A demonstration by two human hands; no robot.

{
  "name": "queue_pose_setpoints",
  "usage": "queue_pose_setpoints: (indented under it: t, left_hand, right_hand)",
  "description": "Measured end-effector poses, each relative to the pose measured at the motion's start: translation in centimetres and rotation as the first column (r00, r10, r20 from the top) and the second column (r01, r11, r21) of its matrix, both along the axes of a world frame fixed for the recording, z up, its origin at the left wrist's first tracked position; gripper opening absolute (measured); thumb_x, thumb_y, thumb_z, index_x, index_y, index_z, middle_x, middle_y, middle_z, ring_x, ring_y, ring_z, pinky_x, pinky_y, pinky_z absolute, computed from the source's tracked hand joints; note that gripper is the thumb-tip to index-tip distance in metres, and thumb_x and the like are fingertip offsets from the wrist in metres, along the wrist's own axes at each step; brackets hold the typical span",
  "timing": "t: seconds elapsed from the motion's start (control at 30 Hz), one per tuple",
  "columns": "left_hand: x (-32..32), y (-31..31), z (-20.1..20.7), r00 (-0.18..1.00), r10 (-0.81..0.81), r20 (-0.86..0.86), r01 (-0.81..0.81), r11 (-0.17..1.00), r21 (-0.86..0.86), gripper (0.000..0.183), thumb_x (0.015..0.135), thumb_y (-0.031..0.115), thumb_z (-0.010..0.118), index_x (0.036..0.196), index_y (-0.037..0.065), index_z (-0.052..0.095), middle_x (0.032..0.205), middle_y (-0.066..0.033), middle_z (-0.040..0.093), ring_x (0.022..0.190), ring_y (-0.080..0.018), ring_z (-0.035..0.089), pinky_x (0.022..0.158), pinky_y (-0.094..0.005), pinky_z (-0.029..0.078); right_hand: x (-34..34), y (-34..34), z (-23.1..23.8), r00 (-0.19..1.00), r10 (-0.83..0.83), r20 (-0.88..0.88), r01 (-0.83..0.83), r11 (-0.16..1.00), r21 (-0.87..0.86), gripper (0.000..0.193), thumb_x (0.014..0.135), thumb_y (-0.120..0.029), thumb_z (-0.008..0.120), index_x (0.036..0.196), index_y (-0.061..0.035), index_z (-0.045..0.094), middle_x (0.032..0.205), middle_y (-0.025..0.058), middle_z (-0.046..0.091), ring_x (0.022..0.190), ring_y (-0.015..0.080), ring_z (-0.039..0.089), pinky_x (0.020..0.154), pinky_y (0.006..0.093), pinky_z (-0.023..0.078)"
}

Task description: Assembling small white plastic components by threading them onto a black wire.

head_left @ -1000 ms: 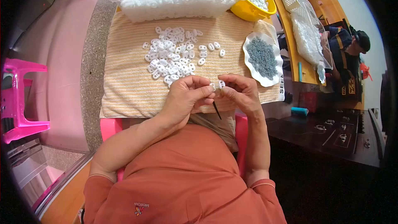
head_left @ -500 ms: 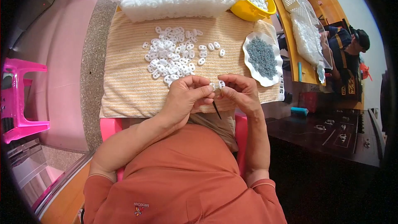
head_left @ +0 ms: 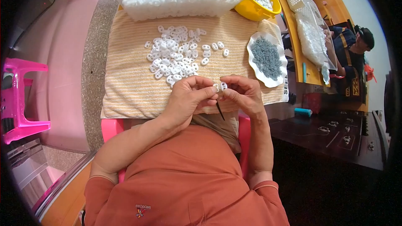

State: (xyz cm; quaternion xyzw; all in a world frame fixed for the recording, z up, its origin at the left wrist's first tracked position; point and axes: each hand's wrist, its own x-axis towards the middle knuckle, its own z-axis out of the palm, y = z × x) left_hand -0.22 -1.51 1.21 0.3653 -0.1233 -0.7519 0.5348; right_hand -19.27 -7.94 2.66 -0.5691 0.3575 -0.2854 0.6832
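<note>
White link (head_left: 224,86), a plastic piece with two holes, is held over the near part of a striped towel (head_left: 125,75). By the clock from it, a clear bin (head_left: 176,11) of white pieces stands at 11, a yellow tub (head_left: 252,13) at 1, a loose pile (head_left: 169,56) of links at 10 and a wavy-edged white dish (head_left: 268,83) of gray parts (head_left: 266,58) at 2. Right hand (head_left: 246,94) pinches the link between thumb and fingers. From beneath the left hand (head_left: 190,94), a thin dark stick (head_left: 220,111) points toward 5; that hand closes on what appears to be a small whitish piece (head_left: 216,87), mostly hidden.
</note>
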Motion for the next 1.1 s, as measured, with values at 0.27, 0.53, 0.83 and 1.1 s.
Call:
queue_pose_setpoints:
  t: [0.27,0.53,0.83,1.1]
  left_hand:
    - [0.02,0.02,0.13,1.000,0.002,-0.004,-0.002,1.000,0.008,0.013,0.088,0.004,0.065,0.099,0.002,0.059,0.086,-0.0070,0.066,0.075,-0.0120,0.066,0.066,-0.0234,0.058]
    - [0.05,0.03,0.15,1.000,-0.006,-0.006,0.006,1.000,0.011,0.013,0.088,0.004,0.065,0.099,0.002,0.059,0.085,-0.0070,0.066,0.074,-0.0117,0.066,0.066,-0.0230,0.057]
    - [0.10,-0.04,0.47,1.000,-0.020,-0.007,0.020,1.000,0.016,0.012,0.088,0.004,0.065,0.098,0.001,0.060,0.086,-0.0073,0.067,0.074,-0.0115,0.066,0.066,-0.0229,0.057]
    - [0.22,-0.09,0.41,0.998,-0.049,-0.031,0.051,0.997,0.055,0.012,0.088,0.007,0.067,0.097,0.002,0.061,0.085,-0.0051,0.065,0.075,-0.0100,0.064,0.068,-0.0234,0.056]
  right_hand:
    - [0.01,0.03,-0.15,0.999,0.026,-0.023,-0.026,0.999,-0.024,0.031,0.088,0.001,0.063,0.118,0.0067,0.058,0.093,0.0129,0.069,0.084,0.0169,0.068,0.074,0.0266,0.056]
    - [0.06,0.12,-0.18,0.999,0.031,-0.044,-0.031,0.999,-0.015,0.030,0.088,0.002,0.063,0.117,0.0063,0.059,0.095,0.0125,0.069,0.085,0.0171,0.068,0.076,0.0276,0.056]
    - [0.40,0.27,0.32,0.999,0.025,0.033,-0.028,0.997,0.075,0.030,0.087,0.002,0.064,0.116,0.0061,0.059,0.097,0.0114,0.068,0.086,0.0163,0.068,0.077,0.0272,0.056]
    - [0.56,0.24,0.47,0.996,0.001,0.089,-0.016,0.987,0.163,0.031,0.086,0.001,0.066,0.116,0.0060,0.059,0.097,0.0115,0.068,0.085,0.0160,0.068,0.076,0.0267,0.056]
